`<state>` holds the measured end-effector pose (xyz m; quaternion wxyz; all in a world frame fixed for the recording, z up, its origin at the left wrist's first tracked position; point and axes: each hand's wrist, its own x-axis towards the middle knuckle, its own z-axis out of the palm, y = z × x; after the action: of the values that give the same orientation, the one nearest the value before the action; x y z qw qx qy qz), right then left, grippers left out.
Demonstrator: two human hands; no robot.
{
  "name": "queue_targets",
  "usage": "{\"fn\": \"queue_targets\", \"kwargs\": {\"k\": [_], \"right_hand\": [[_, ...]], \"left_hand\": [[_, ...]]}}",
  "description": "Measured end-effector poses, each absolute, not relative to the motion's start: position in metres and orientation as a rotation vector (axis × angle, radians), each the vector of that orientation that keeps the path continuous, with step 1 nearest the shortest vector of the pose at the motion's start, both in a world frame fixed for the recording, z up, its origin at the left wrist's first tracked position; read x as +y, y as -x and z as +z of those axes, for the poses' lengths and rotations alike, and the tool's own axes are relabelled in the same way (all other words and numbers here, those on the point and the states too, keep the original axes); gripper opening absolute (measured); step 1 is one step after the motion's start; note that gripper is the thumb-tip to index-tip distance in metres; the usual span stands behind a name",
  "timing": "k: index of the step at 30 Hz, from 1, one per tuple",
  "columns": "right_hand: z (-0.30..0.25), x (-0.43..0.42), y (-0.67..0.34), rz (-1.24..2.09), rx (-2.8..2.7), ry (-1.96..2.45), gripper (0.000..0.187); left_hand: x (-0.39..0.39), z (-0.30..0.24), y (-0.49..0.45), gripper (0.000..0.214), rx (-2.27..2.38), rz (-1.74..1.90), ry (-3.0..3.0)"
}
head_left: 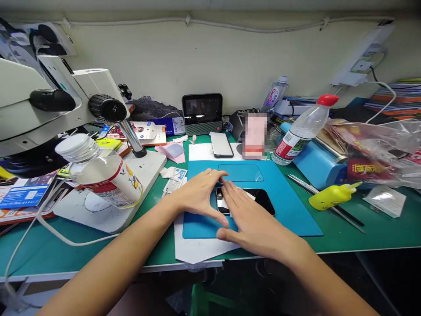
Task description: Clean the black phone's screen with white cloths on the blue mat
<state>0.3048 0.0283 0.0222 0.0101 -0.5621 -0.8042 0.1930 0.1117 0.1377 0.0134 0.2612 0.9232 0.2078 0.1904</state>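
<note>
A black phone (265, 202) lies screen up on a blue mat (283, 180). My right hand (251, 224) rests over its left half, fingers stretched out together and thumb apart. Beneath those fingers a white wipe or piece of paper (249, 195) shows on the glass; most of it is hidden. At the phone's left end is my left hand (197, 193), thumb and fingers apart in a curve, with nothing visible in it. Whether its fingertips touch the phone, I cannot tell. Behind the phone, a clear dark-edged screen protector (240, 172) lies flat on the mat.
A microscope (108, 107) and a wide-mouthed bottle (105, 175) stand at left. Behind the mat are another phone (221, 145) and a smart display (202, 112). To the right are a red-capped bottle (301, 131), tweezers (345, 217) and a yellow squeeze bottle (332, 196).
</note>
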Motion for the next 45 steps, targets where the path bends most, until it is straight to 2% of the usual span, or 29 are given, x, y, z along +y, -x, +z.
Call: {"fn": "queue_targets", "kwargs": {"k": [3, 7, 13, 17, 21, 27, 31, 34, 40, 45], "right_hand": [[0.019, 0.025, -0.290, 0.573, -2.517, 1.672, 0.114], [0.010, 0.000, -0.317, 0.482, -2.587, 1.652, 0.111], [0.010, 0.007, -0.346, 0.392, -2.478, 1.925, 0.109], [0.017, 0.033, -0.304, 0.533, -2.487, 1.772, 0.114], [0.022, 0.036, -0.270, 0.600, -2.444, 1.628, 0.128], [0.015, -0.009, -0.308, 0.526, -2.540, 1.659, 0.111], [0.009, -0.013, -0.354, 0.341, -2.474, 1.866, 0.110], [0.009, 0.002, -0.362, 0.325, -2.488, 1.923, 0.105], [0.006, -0.005, -0.348, 0.232, -2.423, 1.943, 0.110], [0.001, -0.021, -0.359, 0.218, -2.425, 1.887, 0.101]], "left_hand": [[0.140, 0.012, -0.110, 0.109, 0.576, 0.521, -2.485], [0.141, 0.011, -0.111, 0.109, 0.575, 0.470, -2.548], [0.148, 0.013, -0.107, 0.118, 0.613, 0.511, -2.434], [0.151, 0.011, -0.104, 0.104, 0.621, 0.580, -2.345], [0.149, 0.009, -0.104, 0.098, 0.581, 0.639, -2.336], [0.145, 0.009, -0.105, 0.088, 0.630, 0.544, -2.355], [0.143, 0.012, -0.106, 0.080, 0.648, 0.502, -2.373], [0.142, 0.014, -0.106, 0.075, 0.664, 0.468, -2.383], [0.140, 0.018, -0.109, 0.087, 0.667, 0.438, -2.433], [0.138, 0.019, -0.111, 0.077, 0.645, 0.414, -2.462]]}}
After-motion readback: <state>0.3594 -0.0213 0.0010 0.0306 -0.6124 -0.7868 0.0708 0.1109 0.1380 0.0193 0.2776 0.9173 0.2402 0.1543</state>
